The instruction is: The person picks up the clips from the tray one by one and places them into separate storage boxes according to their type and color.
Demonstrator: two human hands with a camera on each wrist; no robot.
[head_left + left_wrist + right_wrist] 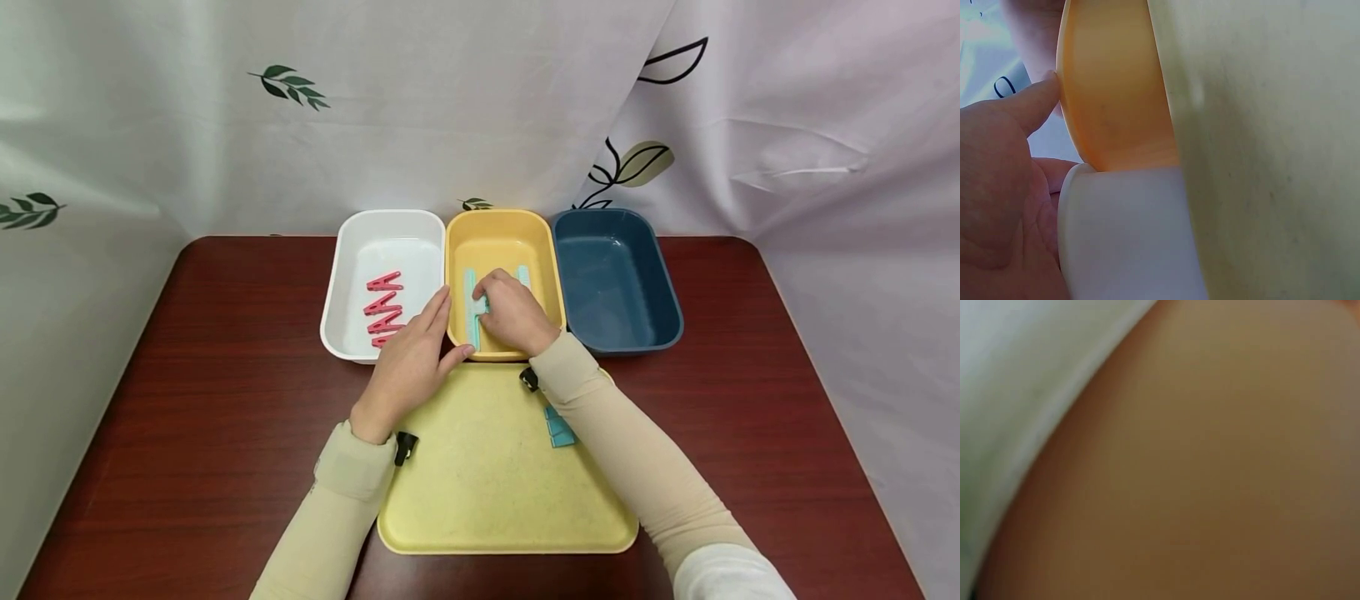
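Observation:
My right hand reaches into the yellow bin and pinches a teal clothespin over the bin's floor. More teal clothespins lie lined up beside it. My left hand rests with straight fingers on the rims where the yellow bin meets the white bin. In the left wrist view its thumb touches the yellow bin's outer wall above the white bin. Several pink clothespins lie in the white bin. The right wrist view is only a blur.
A blue bin stands to the right of the yellow one. A flat yellow tray lies in front of the bins, with teal clothespins partly hidden by my right forearm. All sit on a dark red table backed by curtains.

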